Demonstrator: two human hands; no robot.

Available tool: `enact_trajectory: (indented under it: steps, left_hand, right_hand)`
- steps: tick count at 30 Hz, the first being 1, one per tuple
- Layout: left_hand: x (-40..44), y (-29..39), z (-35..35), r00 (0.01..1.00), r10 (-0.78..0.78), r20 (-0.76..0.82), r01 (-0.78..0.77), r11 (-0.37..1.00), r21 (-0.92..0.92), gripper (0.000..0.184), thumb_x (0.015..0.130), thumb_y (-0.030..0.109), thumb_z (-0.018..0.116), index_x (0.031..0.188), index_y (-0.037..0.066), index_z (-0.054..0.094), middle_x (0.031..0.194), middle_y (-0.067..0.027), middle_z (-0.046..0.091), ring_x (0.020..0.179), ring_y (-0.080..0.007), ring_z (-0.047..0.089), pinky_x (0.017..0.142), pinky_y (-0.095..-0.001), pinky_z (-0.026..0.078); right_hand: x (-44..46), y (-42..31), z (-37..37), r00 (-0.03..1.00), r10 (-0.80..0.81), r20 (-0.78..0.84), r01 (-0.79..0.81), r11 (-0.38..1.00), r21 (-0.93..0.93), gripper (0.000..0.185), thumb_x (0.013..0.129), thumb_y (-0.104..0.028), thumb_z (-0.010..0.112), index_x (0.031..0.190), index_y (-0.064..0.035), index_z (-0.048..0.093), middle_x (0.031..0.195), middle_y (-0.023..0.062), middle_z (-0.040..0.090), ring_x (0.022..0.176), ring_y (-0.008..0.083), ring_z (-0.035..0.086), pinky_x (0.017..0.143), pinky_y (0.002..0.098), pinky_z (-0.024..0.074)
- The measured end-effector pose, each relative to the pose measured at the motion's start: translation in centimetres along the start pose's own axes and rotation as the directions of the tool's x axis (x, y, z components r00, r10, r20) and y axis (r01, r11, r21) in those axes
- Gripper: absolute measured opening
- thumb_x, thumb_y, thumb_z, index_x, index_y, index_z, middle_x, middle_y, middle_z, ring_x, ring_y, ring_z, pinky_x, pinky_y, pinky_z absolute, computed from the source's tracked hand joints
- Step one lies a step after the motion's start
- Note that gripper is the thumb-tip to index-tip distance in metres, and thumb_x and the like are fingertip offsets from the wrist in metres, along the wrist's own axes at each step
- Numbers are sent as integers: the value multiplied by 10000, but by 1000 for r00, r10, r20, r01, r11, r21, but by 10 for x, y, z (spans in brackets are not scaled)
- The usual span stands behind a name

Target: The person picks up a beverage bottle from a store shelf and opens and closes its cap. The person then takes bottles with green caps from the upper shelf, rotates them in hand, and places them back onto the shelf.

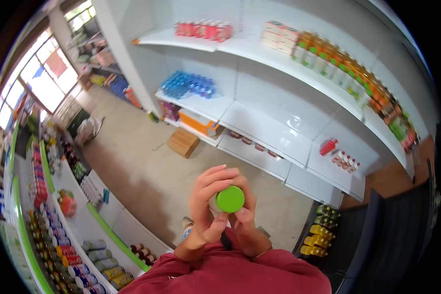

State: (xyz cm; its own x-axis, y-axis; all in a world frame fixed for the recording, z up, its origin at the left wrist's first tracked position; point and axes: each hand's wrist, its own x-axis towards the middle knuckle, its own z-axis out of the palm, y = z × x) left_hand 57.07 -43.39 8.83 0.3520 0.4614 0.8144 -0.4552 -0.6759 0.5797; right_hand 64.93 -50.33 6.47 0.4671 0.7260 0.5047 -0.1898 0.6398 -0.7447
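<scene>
In the head view, the only one, the left hand (205, 196) and the right hand (247, 193) were both closed around a jar (230, 205), held in front of the red top (235, 267) and above the floor (164, 171). The jar's green lid (232, 195) faced up towards the camera and looked seated. The left fingers curled across the far side, and both thumbs lay near the lid's lower edge. Little of the jar's body showed, so whether the hands were pressing, twisting or merely steadying it could not be told.

The step in hand seemed to be this two-handed hold. Any move from there would have called for a secure grip on the body, with one hand eased off only once the other bore the weight.

Ahead stood a white shelf (267, 128) with blue bottles (187, 84) and a fallen red bottle (328, 146); a carton (183, 142) sat on the floor. Yellow bottles (317, 240) stood off to the right.
</scene>
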Motion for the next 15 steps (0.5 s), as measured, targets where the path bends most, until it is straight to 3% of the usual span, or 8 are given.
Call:
enact_trajectory:
  steps: [5, 9, 15]
  left_hand:
    - [25, 7, 77, 964, 94, 249, -74, 993, -88, 515, 863, 221, 611, 1316, -22, 568, 1307, -271, 636, 1218, -441, 605, 1092, -567, 437]
    - [30, -14, 125, 949, 94, 301, -35, 980, -194, 513, 873, 217, 610, 1326, -19, 561, 1314, -266, 632, 1252, -443, 576, 1109, -563, 412]
    - [46, -69, 172, 944, 9, 331, 85, 960, -267, 518, 876, 203, 598, 1341, -21, 554, 1318, -256, 631, 1272, -442, 551, 1113, -552, 391]
  right_hand:
    - [-4, -59, -57, 966, -185, -178, 169, 980, -101, 536, 864, -404, 566, 1181, 27, 602, 1206, 135, 546, 1074, 227, 552, 929, 339, 429]
    - [2, -65, -99, 913, -332, -236, 284, 935, -214, 530, 854, -381, 559, 1180, 35, 599, 1220, 147, 555, 1073, 233, 560, 928, 342, 439]
    - [33, -60, -154, 896, -294, -333, 199, 936, -290, 511, 821, -314, 528, 1176, 47, 593, 1189, 159, 581, 1045, 232, 577, 903, 337, 458]
